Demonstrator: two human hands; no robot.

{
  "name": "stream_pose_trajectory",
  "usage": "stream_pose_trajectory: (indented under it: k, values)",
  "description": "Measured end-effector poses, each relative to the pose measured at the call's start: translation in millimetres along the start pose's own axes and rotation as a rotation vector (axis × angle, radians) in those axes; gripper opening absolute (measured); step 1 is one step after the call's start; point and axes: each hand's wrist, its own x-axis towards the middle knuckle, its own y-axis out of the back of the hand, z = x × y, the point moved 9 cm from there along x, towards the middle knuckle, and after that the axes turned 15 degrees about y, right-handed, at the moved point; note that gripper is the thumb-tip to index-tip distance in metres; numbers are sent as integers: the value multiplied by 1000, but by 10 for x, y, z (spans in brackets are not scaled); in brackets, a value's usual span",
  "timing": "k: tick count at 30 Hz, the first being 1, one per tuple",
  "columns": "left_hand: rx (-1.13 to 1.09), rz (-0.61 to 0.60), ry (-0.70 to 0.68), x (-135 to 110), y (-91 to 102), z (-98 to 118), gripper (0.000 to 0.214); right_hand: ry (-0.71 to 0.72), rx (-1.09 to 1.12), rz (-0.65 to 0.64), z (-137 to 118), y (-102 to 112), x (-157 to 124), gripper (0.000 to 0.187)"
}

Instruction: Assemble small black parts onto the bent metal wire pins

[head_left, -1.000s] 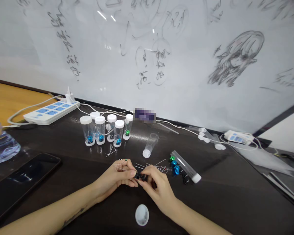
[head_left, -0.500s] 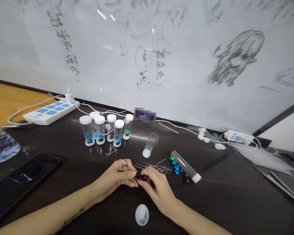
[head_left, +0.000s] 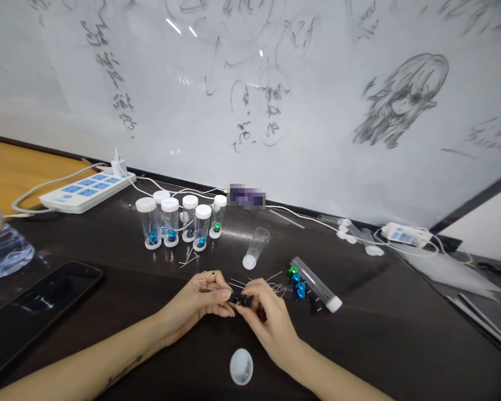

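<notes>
left hand [head_left: 200, 303] | right hand [head_left: 267, 317] | both pinched on small black part [head_left: 239, 301] between fingertips

Scribbled whiteboard [head_left: 317, 111] behind dark table [head_left: 401, 334]; wooden desk [head_left: 16, 167] left

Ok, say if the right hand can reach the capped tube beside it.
Probably yes: the capped tube lies close to the right hand, only small blue pieces between, though its fingers pinch a black part.
</notes>
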Motion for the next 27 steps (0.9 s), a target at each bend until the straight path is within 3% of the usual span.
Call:
stream_pose_trajectory:
  k: [4,8,12,16,19,23,27]
  values:
    - [8,-3,4,-3,-15,-3,14,-12,-3,-24,18,-6,4,6]
    - [34,-14,26,-10,-46,-12,15,-13,-17,-87,18,-33,15,23]
    - [9,-9,18,-15,-32,-3,15,26,1,-5,-11,22,15,7]
    - [21,-20,13,-12,-35,-9,14,2,6,-22,19,-1,9,9]
    - [30,-25,13,-5,-37,-12,14,-13,-14,-74,36,-40,13,22]
    - [9,-20,4,1,-29,3,14,21,18,0,8,3,17,9]
    - [26,-19,10,-5,-39,-6,15,-1,19,-34,24,-23,10,15]
